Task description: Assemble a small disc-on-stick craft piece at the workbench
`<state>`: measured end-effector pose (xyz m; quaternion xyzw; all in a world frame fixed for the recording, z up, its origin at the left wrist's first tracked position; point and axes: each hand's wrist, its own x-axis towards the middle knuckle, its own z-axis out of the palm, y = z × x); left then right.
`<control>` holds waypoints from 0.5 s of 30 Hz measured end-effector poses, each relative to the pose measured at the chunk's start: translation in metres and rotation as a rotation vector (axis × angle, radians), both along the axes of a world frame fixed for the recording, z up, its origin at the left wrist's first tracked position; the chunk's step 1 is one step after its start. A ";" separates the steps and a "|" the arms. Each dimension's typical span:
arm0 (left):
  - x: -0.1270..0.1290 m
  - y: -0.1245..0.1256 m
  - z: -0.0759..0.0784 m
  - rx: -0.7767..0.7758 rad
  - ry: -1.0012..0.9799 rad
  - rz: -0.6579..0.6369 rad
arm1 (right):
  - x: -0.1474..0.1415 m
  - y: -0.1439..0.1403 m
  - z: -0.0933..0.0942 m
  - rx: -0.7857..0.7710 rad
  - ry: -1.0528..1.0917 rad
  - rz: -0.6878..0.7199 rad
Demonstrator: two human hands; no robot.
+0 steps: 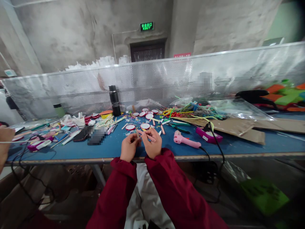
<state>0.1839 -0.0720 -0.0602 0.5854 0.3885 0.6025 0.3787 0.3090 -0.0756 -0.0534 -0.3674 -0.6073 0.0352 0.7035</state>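
Both hands meet just above the near edge of the blue counter (111, 148), drawn in close to the body, probably so the small work sits right under the eyes. The left hand (128, 149) is curled with its fingertips pinching one end of a thin pink stick (143, 135), while the right hand (152, 144) closes thumb and forefinger on the same stick a little further along; the stick lies nearly level between them, lifted clear of the counter. Holding it from both ends like this would keep so slight a piece steady. Just beyond the hands lie small round red-and-white discs (145, 126) and more loose sticks, near enough to pick up easily. To the right, a pink glue gun (184, 141) rests on its side with its cord trailing over the edge, and a second pink device (209, 135) sits just past it, also corded. Flat brown cardboard (238, 127) and a clear plastic bag (235, 108) fill the right side, with a tangle of coloured wires (190, 109) behind. A black flask (114, 100) stands upright further back, before a perforated metal screen (166, 79). At the far left edge another person's hand (4, 140) shows, well apart. Nothing lies between the hands and the discs; the glue gun's cord is the nearest snag.
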 end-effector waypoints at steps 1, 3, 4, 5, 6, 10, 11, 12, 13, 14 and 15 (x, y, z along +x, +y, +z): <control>0.000 -0.001 0.001 -0.006 0.002 -0.001 | 0.000 0.000 0.000 0.002 0.009 0.001; 0.000 -0.001 0.002 -0.013 0.003 -0.004 | 0.000 -0.001 0.001 0.003 0.044 -0.003; 0.000 -0.001 0.002 -0.012 0.004 -0.002 | 0.000 -0.001 0.001 0.001 0.056 -0.005; 0.000 -0.001 0.002 -0.010 0.005 0.001 | 0.000 -0.002 0.001 -0.001 0.065 -0.006; 0.000 -0.001 0.001 -0.008 0.005 0.005 | 0.000 -0.002 0.001 -0.002 0.070 -0.003; 0.000 0.000 -0.001 -0.001 0.000 0.010 | -0.001 -0.001 0.001 0.002 0.050 0.029; 0.001 0.001 -0.001 0.000 -0.001 0.007 | -0.001 -0.001 0.000 0.003 0.045 0.033; 0.001 0.001 -0.001 0.002 -0.002 0.004 | -0.001 0.000 0.000 0.003 0.042 0.034; 0.001 0.001 -0.001 0.004 0.000 0.002 | -0.001 0.001 -0.001 0.005 0.041 0.033; 0.001 0.000 -0.001 0.007 0.001 0.001 | -0.001 0.001 -0.001 0.006 0.040 0.032; 0.001 0.000 -0.001 0.009 0.002 0.001 | -0.001 0.002 -0.002 0.008 0.037 0.031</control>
